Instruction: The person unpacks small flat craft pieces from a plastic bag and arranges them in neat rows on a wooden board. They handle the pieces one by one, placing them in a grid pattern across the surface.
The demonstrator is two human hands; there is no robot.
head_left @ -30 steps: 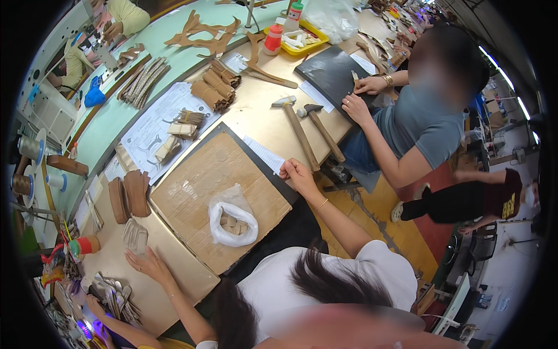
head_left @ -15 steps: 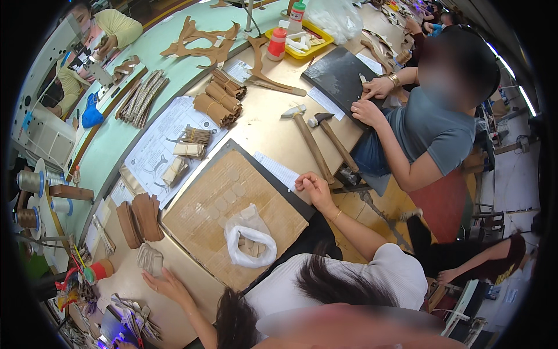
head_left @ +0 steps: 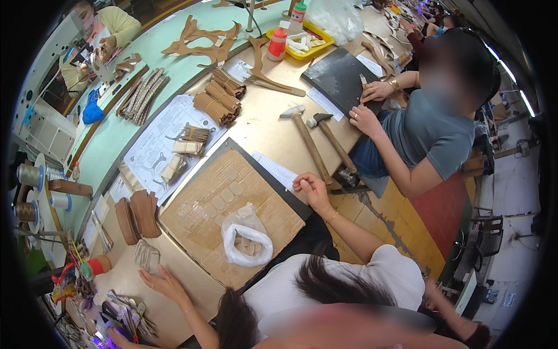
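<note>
My left hand [head_left: 161,283] is at the lower left, fingers apart, by the near end of a stack of pale grey-beige strips [head_left: 146,256]. Its fingertips reach the stack's lower edge; a grip does not show. My right hand [head_left: 313,190] is beside the right edge of the cardboard-topped board [head_left: 192,232], its fingers curled together; whatever they may hold is hidden. Several pale oval pieces [head_left: 218,202] lie in a row on the cardboard. Nearer me stands a white plastic bag [head_left: 256,256], rolled open, with more pale pieces [head_left: 248,245] inside.
Brown strip bundles [head_left: 143,214] lie left of the board. Two hammers [head_left: 311,148] [head_left: 336,139] lie beyond my right hand. Printed sheets [head_left: 148,148], rolled brown bundles [head_left: 216,107] and a red bottle [head_left: 277,44] are farther off. A co-worker [head_left: 427,136] works at the right over a black board [head_left: 343,75].
The view has shifted slightly. Both my hands stay in nearly the same places. A person passing behind at the lower right has moved, and the co-worker's hands have shifted a little.
</note>
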